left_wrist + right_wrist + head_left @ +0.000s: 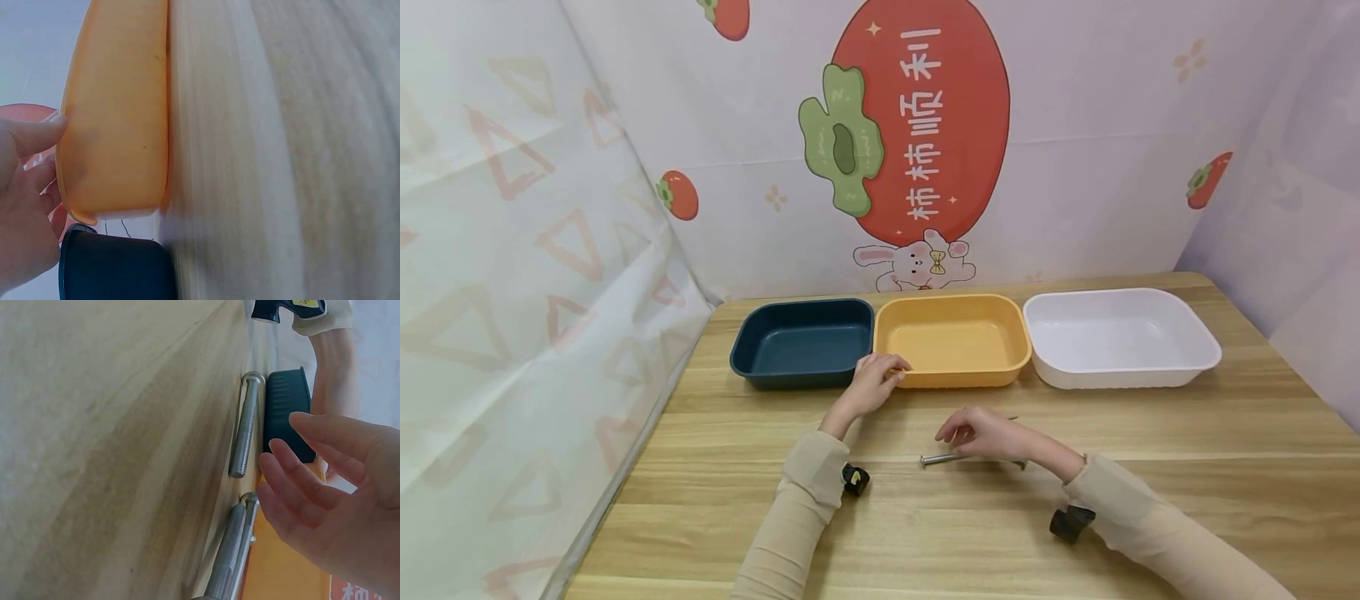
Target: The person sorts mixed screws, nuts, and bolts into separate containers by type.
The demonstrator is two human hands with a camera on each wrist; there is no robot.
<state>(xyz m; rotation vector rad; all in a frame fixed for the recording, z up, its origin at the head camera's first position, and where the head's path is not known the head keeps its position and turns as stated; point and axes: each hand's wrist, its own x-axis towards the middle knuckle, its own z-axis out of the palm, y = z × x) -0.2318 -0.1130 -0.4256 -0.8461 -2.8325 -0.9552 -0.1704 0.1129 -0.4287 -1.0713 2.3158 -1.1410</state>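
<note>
Lying near the middle of the bench (pixel 700 500), well in from its edges, three bolts (pixel 245 431) are partly hidden in the head view by the right grip (pixel 988 433), a bare hand held close above them. Its thumb is parted from its loosely bent fingers, and nothing is held in it. In the right wrist view, one bolt is seen apart, its head turned toward the bench's left edge; the other two are laid side by side, heads pointed opposite ways. Along the far edge, the blue tray (pixel 797 381) is set toward the far left corner, the yellow tray (pixel 958 380) beside it, and the white tray (pixel 1120 378) toward the far right corner. The yellow tray's near rim is pinched, close to its left end, between the thumb and fingers of the left grip (pixel 869 383). It is judged that this tray is being steadied while a bolt is reached for; for the next move, the right fingers would need to be lowered, closed round one shank and kept clear of its neighbours.
</note>
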